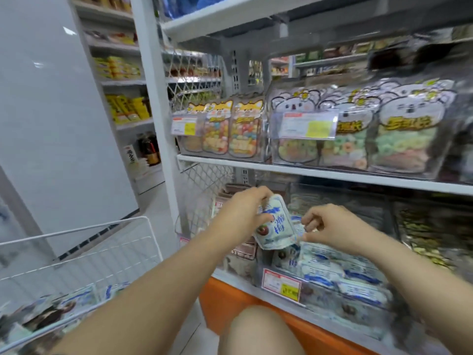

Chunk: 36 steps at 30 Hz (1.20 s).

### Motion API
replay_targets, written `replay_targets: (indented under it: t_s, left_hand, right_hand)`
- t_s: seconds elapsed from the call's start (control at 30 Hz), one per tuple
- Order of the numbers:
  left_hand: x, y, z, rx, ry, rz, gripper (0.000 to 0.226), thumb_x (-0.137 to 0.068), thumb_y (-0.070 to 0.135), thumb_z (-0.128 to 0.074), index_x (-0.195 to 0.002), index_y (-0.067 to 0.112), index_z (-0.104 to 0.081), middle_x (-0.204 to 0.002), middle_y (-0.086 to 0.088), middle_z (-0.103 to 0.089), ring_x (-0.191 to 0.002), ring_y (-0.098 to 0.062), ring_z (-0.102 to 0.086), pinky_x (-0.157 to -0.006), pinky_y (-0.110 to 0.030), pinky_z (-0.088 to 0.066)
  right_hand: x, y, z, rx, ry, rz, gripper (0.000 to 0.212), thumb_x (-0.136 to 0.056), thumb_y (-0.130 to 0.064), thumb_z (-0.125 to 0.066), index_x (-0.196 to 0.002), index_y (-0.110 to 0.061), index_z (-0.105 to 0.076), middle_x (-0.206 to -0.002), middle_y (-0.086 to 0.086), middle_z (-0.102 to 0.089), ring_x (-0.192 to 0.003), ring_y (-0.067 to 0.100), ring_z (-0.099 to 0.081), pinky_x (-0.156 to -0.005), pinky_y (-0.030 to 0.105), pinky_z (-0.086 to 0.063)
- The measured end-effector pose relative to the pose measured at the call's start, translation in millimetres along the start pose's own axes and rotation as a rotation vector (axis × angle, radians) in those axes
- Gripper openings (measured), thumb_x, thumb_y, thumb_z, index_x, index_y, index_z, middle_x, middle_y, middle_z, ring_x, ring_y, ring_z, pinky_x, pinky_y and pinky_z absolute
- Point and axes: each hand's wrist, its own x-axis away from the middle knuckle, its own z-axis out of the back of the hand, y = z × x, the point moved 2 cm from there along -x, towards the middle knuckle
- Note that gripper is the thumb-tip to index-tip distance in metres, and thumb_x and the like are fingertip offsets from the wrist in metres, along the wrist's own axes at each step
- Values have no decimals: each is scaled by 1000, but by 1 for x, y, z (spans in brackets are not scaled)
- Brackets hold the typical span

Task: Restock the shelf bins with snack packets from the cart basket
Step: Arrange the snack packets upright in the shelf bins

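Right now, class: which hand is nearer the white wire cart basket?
Left. The left hand, gripping a snack packet, is closer to the basket; the right hand is farther right.

Bright even store light; motion blur at right and lower edges; wide-angle bending shelf (320, 172) lines.

Shop aisle, bright even light. White metal shelving unit (320, 172) w/ diamond wire-mesh side panel (194, 70) and a white upright post (153, 98). Orange base plinth (230, 303) under the bottom shelf. Left: plain pale grey wall panel (51, 124) w/ light glare spots. Behind it, another white shelf rack (122, 83) w/ yellow packs and dark bottles, blurred. Pale tiled floor (158, 208).
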Motion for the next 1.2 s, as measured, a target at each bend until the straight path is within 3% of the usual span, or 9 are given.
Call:
replay_targets:
  t_s: [0.1,0.17,0.27,0.37,0.5,0.63,0.93,1.1,1.2]
  left_hand:
    - [-13,6,-18,-123,-133,-22,26,-89,23,-72,-100,27,-49,-120,0,-63,-109,-23,-57,-88,-38,-47]
    - [-20,4,-32,-172,-203,-25,31,-90,25,-71,-116,22,-54,-127,-2,-61,-113,-24,-57,-88,-35,-45]
    - [-27,-2,-54,-272,-296,-50,47,-91,28,-70,-132,21,-49,-130,-7,-60,-115,-29,-57,-87,-35,-47]
    - [-31,-6,-75,-394,-367,-88,48,-92,27,-68,-134,21,-46,-128,-10,-61,-112,-33,-60,-89,-39,-50]
    - [-30,-6,-103,-633,-398,-291,45,-90,16,-67,-130,22,-47,-126,-4,-61,-109,-31,-60,-97,-38,-37]
    - [-25,-11,-115,-718,-374,-328,56,-88,16,-66,-137,22,-39,-133,-4,-53,-115,-28,-56,-104,-39,-31]
    - [-19,-18,-104,-736,-219,-267,69,-86,31,-70,-141,25,-29,-139,-1,-40,-128,-27,-45,-118,-48,-20]
    - [5,-26,-54,-636,-128,-193,59,-91,44,-61,-142,30,-36,-142,5,-42,-132,-22,-42,-118,-45,-18]
    - [34,-44,-8,-530,-83,-128,43,-93,43,-58,-133,32,-49,-137,11,-50,-125,-18,-51,-116,-39,-23]
  right_hand:
    - [4,14,-9,234,-103,-53,27,-75,-47,-73,-98,-37,-64,-104,-15,-67,-99,12,-64,-87,35,-53]
    - [9,19,-18,333,-206,-71,33,-78,-49,-70,-107,-34,-65,-113,-9,-64,-105,18,-62,-87,35,-53]
    - [12,24,-28,378,-220,-82,36,-76,-47,-70,-105,-26,-67,-110,1,-67,-104,23,-63,-86,38,-54]
    - [11,26,-30,369,-201,-95,42,-76,-48,-73,-107,-20,-68,-111,4,-69,-107,25,-63,-88,41,-54]
    - [9,28,-32,346,-182,-85,41,-78,-49,-73,-108,-22,-68,-111,1,-68,-106,23,-62,-88,38,-53]
    - [10,31,-32,318,-154,-66,38,-82,-51,-73,-114,-33,-66,-114,-10,-63,-108,17,-58,-81,31,-46]
    - [12,24,-29,339,-138,-37,40,-82,-50,-72,-118,-32,-63,-119,-9,-60,-109,18,-56,-81,32,-42]
    - [13,-9,-20,363,-45,65,39,-85,-52,-66,-120,-35,-61,-125,-10,-60,-110,15,-57,-87,33,-47]
    - [4,-48,-21,325,3,171,35,-87,-51,-64,-119,-37,-62,-121,-10,-64,-114,17,-59,-85,33,-49]
